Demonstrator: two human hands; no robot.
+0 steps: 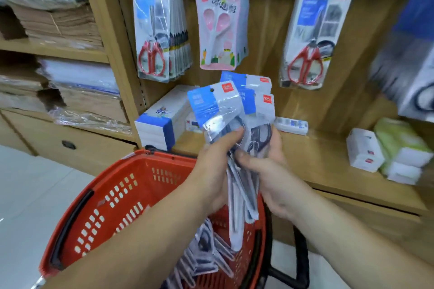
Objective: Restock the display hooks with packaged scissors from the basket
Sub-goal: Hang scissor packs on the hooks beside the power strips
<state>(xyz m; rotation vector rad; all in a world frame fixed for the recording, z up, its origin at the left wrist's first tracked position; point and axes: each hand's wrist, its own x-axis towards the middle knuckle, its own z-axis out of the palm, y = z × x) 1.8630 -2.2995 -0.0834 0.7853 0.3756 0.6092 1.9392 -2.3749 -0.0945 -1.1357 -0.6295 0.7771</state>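
Both hands hold a fanned bunch of blue-and-white scissor packs (pixel 231 110) above the red basket (pixel 112 197). My left hand (pixel 215 166) grips the bunch from the left, thumb across the front pack. My right hand (pixel 270 169) grips it from the right and below. More packs (pixel 206 256) lie in the basket. On the black hook rail hang red-handled scissor packs (pixel 157 33), pink scissor packs (pixel 222 26) and another red-handled pack (pixel 314 35).
A wooden counter (pixel 324 162) under the hooks carries a blue-and-white box (pixel 159 124), small white boxes (pixel 364 150) and green-topped boxes (pixel 399 145). Shelves at left hold stacked paper (pixel 61 28). A blurred blue pack (pixel 408 54) hangs at far right.
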